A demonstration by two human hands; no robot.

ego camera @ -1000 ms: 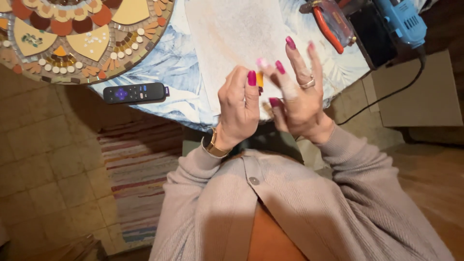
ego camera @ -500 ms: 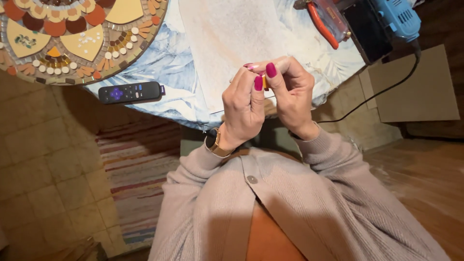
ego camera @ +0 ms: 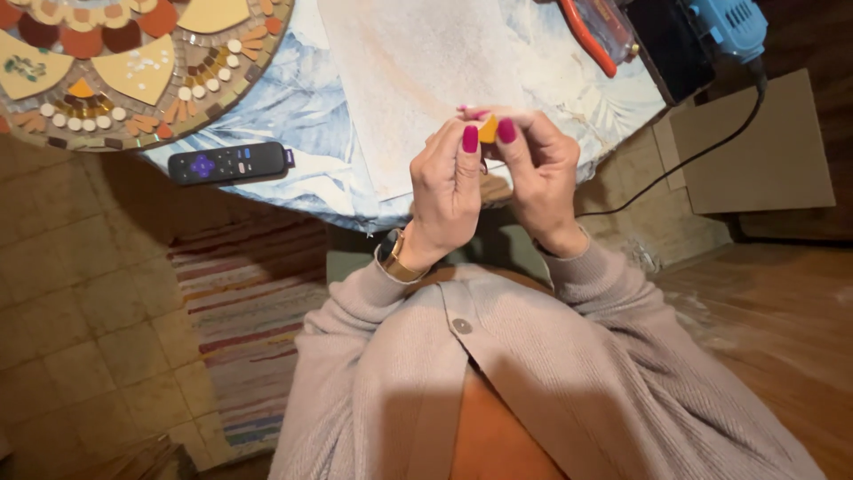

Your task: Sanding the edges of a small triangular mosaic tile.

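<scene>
Table [ego camera: 355, 191]: covered by a blue leaf-print cloth. Round mosaic panel [ego camera: 133, 71]: laid at its far left. Black remote control [ego camera: 229, 164]: laid near the front edge. Left hand [ego camera: 447, 191] and right hand [ego camera: 538, 182]: raised together over that edge. Small orange tile piece [ego camera: 488, 130]: pinched between both thumbs and fingertips.

The fingers [ego camera: 469, 142] hide most of the small orange piece [ego camera: 488, 130]; the round mosaic [ego camera: 133, 80] is cut off.
</scene>
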